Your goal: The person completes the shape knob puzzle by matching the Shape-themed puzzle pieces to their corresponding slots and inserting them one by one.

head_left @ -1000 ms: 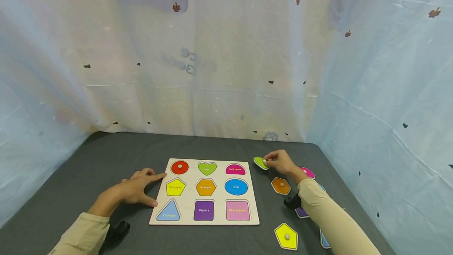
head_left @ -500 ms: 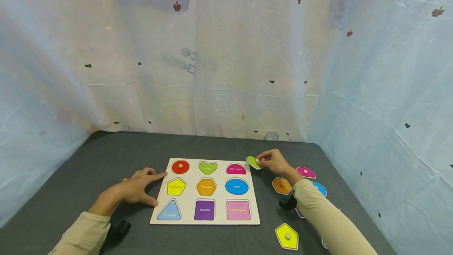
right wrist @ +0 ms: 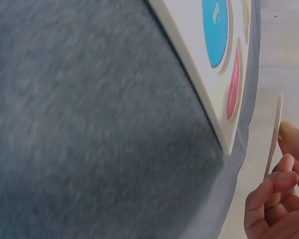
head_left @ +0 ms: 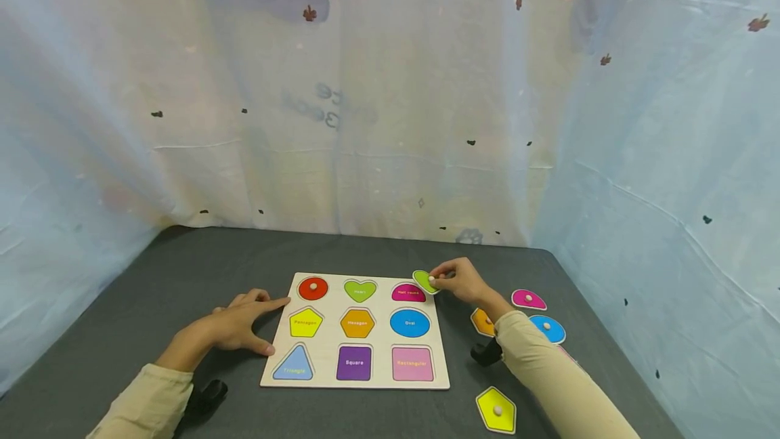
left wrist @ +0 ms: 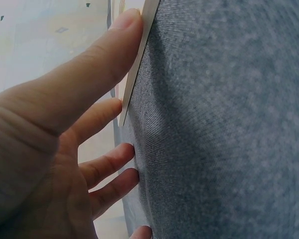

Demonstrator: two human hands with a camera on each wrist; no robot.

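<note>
My right hand (head_left: 464, 282) pinches the green heart puzzle piece (head_left: 420, 278) by its small knob. The piece hangs over the top right corner of the wooden shape puzzle board (head_left: 329, 341), overlapping the half-round slot in the head view. Seen from the right wrist, the heart piece (right wrist: 273, 142) is edge-on, apart from the board. My left hand (head_left: 228, 328) spreads against the board's left edge, with thumb (left wrist: 127, 20) and index fingertip on it. In the top left slot sits a red round piece (head_left: 313, 288). The green heart slot (head_left: 360, 290) beside it shows its printed bottom.
Right of the board lie knobbed pieces: a yellow pentagon (head_left: 496, 410), an orange hexagon (head_left: 481, 322), a pink half round (head_left: 529, 299) and a blue oval (head_left: 547, 328). My right sleeve (head_left: 554, 371) partly covers others. A curtain (head_left: 390, 175) hangs behind the grey table (head_left: 231, 249).
My right hand has moved left with the heart piece, from beside the board to over its top right corner. The left hand stays at the board's left edge.
</note>
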